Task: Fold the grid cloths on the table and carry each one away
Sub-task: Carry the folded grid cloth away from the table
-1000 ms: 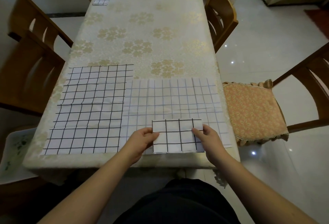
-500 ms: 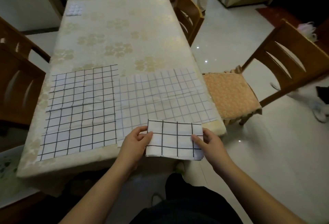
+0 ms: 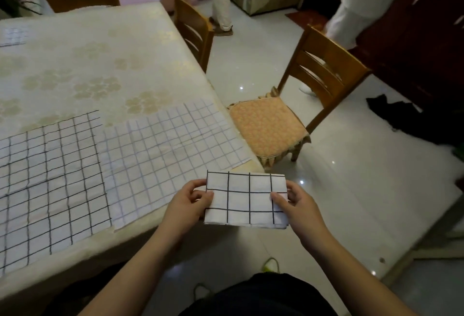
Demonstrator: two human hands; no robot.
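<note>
head view, near to far. my left hand point(image 3: 187, 204) pinches the left edge of the folded black-grid cloth point(image 3: 246, 200), thumb on top, fingers curled beneath; my right hand point(image 3: 300, 206) pinches its right edge the same way. the cloth is held flat in the air, just off the table's point(image 3: 105, 64) near corner, over the floor. on the table lie two unfolded cloths side by side: a black-grid cloth point(image 3: 50, 185) at left, a pale-grid cloth point(image 3: 170, 155) at right. beyond the corner stands a chair with an orange cushion point(image 3: 266, 127). a small folded cloth point(image 3: 12, 35) rests at the table's far left.
</note>
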